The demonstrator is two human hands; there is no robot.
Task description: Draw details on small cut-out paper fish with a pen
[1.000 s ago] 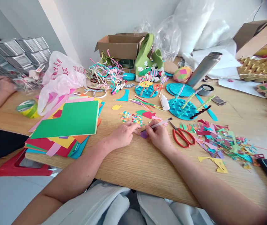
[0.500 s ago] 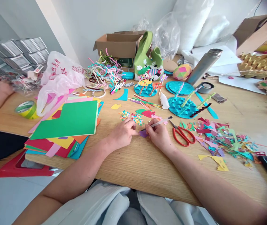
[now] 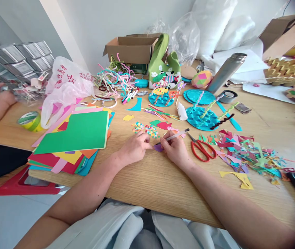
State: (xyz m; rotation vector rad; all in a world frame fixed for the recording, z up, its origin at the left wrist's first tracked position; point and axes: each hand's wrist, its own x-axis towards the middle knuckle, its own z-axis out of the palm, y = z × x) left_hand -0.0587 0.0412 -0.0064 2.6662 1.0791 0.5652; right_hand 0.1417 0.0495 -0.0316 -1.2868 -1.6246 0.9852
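My right hand (image 3: 177, 150) grips a pen (image 3: 177, 134) with a clear barrel and dark end, its tip pointing down to the left. Under it on the table lies a small purple paper piece (image 3: 158, 148), partly hidden by my fingers. My left hand (image 3: 136, 146) is curled, its fingertips at the left edge of that paper, holding it down. Just beyond my hands are small confetti dots (image 3: 151, 131), a red paper fish (image 3: 164, 125) and a yellow paper fish (image 3: 128, 118). Red-handled scissors (image 3: 203, 150) lie beside my right hand.
A stack of coloured paper (image 3: 85, 133) lies left, paper scraps (image 3: 251, 152) right. Behind stand blue egg-carton pieces (image 3: 200, 118), a glue bottle (image 3: 182, 111), a steel flask (image 3: 225, 73), pipe cleaners (image 3: 116, 81) and a green felt bag (image 3: 160, 65). Another person's hands (image 3: 3, 97) are at far left.
My hands stay almost in place, with the pen's upper end tilting very slightly. At far left the other person's hands have shifted and their fingers are more spread.
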